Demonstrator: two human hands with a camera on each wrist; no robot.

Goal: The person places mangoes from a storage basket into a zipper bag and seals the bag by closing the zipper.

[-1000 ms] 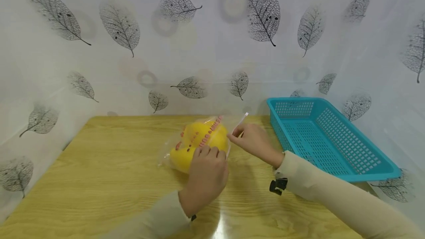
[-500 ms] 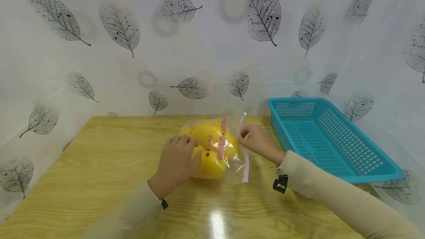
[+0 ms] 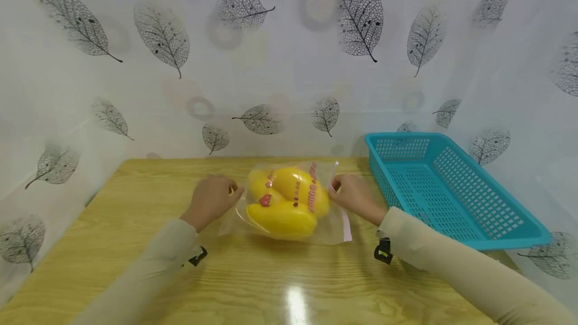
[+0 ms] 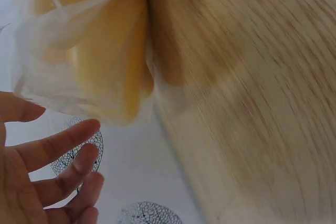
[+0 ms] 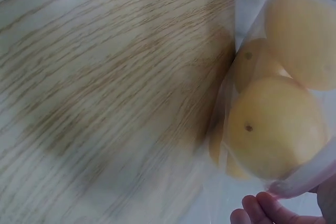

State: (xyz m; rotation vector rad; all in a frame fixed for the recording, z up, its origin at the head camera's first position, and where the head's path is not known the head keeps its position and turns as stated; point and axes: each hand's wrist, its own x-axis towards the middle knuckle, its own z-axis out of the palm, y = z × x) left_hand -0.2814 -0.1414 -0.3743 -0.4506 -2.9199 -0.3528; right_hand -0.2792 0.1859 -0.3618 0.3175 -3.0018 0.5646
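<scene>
A clear plastic bag with red lettering and strawberry prints lies at mid-table. Through it show several yellow, mango-like fruits, rounded at the ends in the right wrist view. Along its right end runs a pale pink strip. My right hand pinches the bag's edge at this strip. At the opposite end is my left hand, its thumb and fingers spread apart in the left wrist view. The thumb tip is right at the bag's corner there.
A turquoise perforated basket stands to the right, behind my right forearm. The wooden table ends at a white, leaf-printed sheet at the back and sides. Black bands are on both wrists.
My left hand has moved left from over the bag's front to its left end. The bag now lies flatter and more spread, its strip in view; my right hand keeps pinching its edge.
</scene>
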